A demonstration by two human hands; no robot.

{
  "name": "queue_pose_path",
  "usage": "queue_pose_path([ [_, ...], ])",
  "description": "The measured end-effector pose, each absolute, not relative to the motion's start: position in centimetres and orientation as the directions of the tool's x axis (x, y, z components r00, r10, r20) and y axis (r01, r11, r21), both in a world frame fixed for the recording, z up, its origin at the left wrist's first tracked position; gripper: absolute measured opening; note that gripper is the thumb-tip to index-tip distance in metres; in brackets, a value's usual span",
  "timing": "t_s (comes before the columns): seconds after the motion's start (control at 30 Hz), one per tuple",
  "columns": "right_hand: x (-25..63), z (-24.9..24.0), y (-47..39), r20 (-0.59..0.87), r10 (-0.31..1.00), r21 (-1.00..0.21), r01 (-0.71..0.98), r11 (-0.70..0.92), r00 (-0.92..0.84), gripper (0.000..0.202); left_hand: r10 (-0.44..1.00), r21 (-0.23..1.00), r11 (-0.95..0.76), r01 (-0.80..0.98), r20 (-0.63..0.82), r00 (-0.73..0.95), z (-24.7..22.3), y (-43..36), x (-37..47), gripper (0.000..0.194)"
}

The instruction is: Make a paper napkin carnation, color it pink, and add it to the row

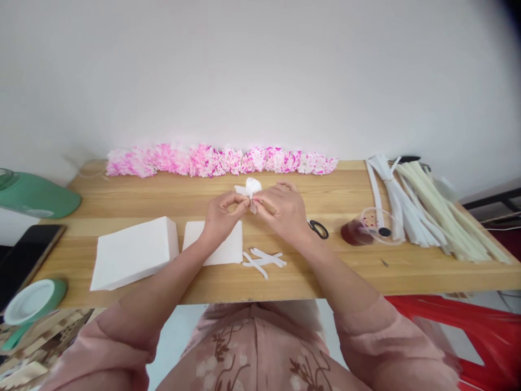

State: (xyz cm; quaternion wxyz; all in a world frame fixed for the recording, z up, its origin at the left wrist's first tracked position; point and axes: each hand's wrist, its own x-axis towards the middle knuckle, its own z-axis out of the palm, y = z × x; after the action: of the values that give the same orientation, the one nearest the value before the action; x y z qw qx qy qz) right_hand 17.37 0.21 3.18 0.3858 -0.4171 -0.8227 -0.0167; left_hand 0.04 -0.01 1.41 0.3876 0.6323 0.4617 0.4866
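Behind the wooden bench (325, 282) rises a plain pale wall (260, 70). Both sets of fingers are pinched on a small white bundle (253, 186) over the middle of the bench, the left hand (222, 215) on one side and the right hand (285, 209) on the other, tips nearly meeting just below its rounded top. Beneath and beside the left forearm I see a flat white sheet (232, 244), with a thick white stack (132, 255) farther left. Between the forearms lie short white strips (260, 260), some crossing. Black-handled scissors (319, 229) sit partly hidden by the right hand and wrist. Farther right I make out a cup of dark red liquid (358, 231), then long white strips (393, 195) tied in a bundle and pale yellow strips (451, 217) beside them. Along the back runs a row of ruffled pink-and-white pieces (220, 160). At the far left are a green bottle (44, 194), a dark phone (30, 252) and a green-rimmed lid (35, 301).
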Motion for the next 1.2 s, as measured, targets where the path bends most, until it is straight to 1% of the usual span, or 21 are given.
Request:
queue_pose_path([
  [0.17, 17.40, 3.20, 0.04, 0.614, 0.678, -0.225, 0.734, 0.641, -0.404, 0.021, 0.939, 0.899, -0.344, 0.270, 0.324, 0.118, 1.74, -0.16, 0.17, 0.016],
  [0.33, 17.36, 2.89, -0.05, 0.628, 0.650, -0.174, 0.737, 0.653, -0.427, 0.020, 0.930, 0.872, -0.368, 0.323, 0.343, 0.134, 1.73, -0.30, 0.18, 0.016],
  [0.43, 17.32, 2.90, -0.06, 0.636, 0.650, -0.194, 0.730, 0.656, -0.415, 0.019, 0.929, 0.876, -0.370, 0.310, 0.344, 0.135, 1.56, -0.26, 0.13, 0.016],
  [0.6, 17.29, 3.26, -0.03, 0.620, 0.685, -0.263, 0.722, 0.640, -0.382, 0.018, 0.944, 0.920, -0.323, 0.221, 0.296, 0.146, 1.36, -0.10, 0.10, 0.018],
  [0.73, 17.38, 3.33, 0.00, 0.619, 0.692, -0.293, 0.709, 0.641, -0.370, 0.020, 0.950, 0.929, -0.304, 0.210, 0.281, 0.134, 1.36, -0.02, 0.05, 0.017],
  [0.87, 17.41, 3.27, -0.02, 0.618, 0.689, -0.289, 0.706, 0.646, -0.378, 0.020, 0.950, 0.924, -0.308, 0.228, 0.286, 0.124, 1.54, -0.03, 0.07, 0.015],
  [1.07, 17.26, 3.29, -0.11, 0.631, 0.665, -0.220, 0.730, 0.648, -0.400, 0.020, 0.937, 0.889, -0.350, 0.297, 0.326, 0.128, 1.91, -0.31, 0.24, 0.017],
  [1.13, 17.24, 3.28, -0.12, 0.628, 0.669, -0.228, 0.727, 0.647, -0.398, 0.020, 0.938, 0.891, -0.345, 0.295, 0.320, 0.133, 1.92, -0.35, 0.22, 0.017],
  [1.2, 17.24, 3.22, -0.10, 0.631, 0.677, -0.269, 0.712, 0.649, -0.378, 0.019, 0.939, 0.897, -0.343, 0.278, 0.315, 0.141, 1.84, -0.32, 0.17, 0.017],
])
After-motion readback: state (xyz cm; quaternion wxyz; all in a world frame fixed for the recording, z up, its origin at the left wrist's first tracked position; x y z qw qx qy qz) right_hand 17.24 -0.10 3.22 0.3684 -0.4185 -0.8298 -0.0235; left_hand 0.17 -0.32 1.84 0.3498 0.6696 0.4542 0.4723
